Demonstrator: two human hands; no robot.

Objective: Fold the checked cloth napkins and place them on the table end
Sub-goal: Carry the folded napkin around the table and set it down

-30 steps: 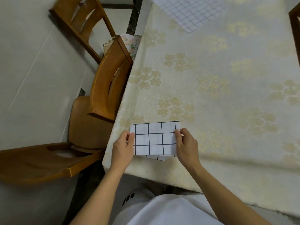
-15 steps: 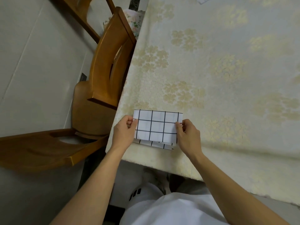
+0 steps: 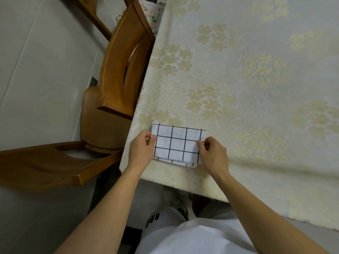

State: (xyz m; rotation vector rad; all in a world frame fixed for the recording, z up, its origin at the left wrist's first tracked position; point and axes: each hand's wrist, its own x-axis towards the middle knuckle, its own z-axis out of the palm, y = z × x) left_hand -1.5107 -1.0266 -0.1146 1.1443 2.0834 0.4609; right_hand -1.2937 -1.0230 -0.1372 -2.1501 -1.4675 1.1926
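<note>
The left hand (image 3: 141, 149) and right hand (image 3: 213, 153) are each pinching a short edge of the folded checked napkin (image 3: 177, 143), holding it over another folded napkin (image 3: 180, 163) lying near the table (image 3: 238, 88) corner. The placing step seems underway; next, lowering it squarely and letting go.

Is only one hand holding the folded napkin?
No, the left hand pinches the napkin's left edge and the right hand pinches its right edge.

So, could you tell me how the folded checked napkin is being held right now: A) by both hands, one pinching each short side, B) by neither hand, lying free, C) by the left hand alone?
A: the left hand and right hand each pinch one side of the folded checked napkin.
</note>
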